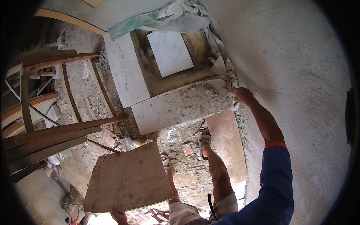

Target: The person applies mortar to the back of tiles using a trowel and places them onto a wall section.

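Note:
My left hand (120,217) grips the lower edge of a brown, dirt-marked square slab (129,178); the slab hides most of its fingers. My right hand (243,96) is closed beside the plastered wall, at the right end of a dusty pale ledge (159,112). Whatever its fingers hold, if anything, is too hidden to name. Past the ledge, a white veined tile (170,54) lies on a brown, wet-looking bed (176,82), turned slightly askew. Another long pale slab (125,69) borders that bed on the left.
A wooden ladder-like frame (63,127) leans in from the left. Rubble (180,155) covers the floor around my feet. A pinkish-brown slab (227,144) lies along the rough wall (296,67) on the right. Crumpled plastic sheeting (187,20) hangs at the far end.

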The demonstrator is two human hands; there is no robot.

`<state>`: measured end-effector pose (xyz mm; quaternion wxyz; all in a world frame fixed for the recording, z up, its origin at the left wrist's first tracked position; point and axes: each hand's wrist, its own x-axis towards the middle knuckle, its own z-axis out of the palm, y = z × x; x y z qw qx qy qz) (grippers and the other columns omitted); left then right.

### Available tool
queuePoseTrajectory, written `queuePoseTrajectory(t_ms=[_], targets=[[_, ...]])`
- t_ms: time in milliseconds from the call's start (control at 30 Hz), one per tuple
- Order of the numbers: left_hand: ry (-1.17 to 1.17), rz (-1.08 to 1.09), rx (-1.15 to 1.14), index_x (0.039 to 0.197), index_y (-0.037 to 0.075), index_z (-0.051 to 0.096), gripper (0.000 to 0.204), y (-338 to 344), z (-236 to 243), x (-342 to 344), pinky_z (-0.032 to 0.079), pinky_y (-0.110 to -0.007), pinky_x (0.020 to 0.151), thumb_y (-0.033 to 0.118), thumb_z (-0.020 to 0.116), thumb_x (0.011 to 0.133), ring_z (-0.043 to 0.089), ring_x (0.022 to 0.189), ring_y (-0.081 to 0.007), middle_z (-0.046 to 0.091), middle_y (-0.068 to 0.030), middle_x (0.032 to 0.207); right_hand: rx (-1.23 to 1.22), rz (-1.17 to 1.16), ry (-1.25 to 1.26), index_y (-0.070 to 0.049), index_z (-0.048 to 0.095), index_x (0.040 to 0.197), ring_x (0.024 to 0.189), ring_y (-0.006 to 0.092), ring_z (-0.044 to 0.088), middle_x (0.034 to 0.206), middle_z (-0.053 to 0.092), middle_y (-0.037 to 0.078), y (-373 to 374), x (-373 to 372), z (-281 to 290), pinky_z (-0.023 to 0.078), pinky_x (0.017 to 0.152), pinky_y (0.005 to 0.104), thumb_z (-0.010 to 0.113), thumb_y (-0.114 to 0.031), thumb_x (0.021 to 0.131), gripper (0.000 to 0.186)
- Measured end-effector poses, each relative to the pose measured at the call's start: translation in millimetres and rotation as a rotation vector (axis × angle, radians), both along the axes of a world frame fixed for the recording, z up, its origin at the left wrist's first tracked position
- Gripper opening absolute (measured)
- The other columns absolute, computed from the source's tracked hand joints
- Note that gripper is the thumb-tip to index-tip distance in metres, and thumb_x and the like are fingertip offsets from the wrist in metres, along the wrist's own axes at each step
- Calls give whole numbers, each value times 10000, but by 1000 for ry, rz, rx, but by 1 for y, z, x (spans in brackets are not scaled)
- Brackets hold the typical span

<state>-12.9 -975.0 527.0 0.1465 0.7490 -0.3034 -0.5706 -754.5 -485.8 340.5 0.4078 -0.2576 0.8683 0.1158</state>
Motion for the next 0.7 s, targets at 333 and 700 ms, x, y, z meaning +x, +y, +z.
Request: queuePoseTrajectory(t_ms=[333, 700], targets=[[23, 110, -70, 1045, 18, 607, 299, 12, -2, 28, 515, -264, 639, 255, 545, 875, 610, 824, -151, 629, -48, 936, -127, 18, -285, -104, 548, 1035, 841, 330, 664, 880, 654, 154, -53, 195, 64, 534, 691, 475, 574, -214, 831, 233], [1, 80, -115, 1079, 11, 613, 336, 25, -11, 23, 516, -265, 638, 275, 518, 893, 619, 837, -162, 636, -70, 977, -99, -207, 149, -56, 607, 1031, 869, 358, 651, 881, 665, 191, -73, -3, -44, 514, 769, 471, 607, -202, 781, 290]])
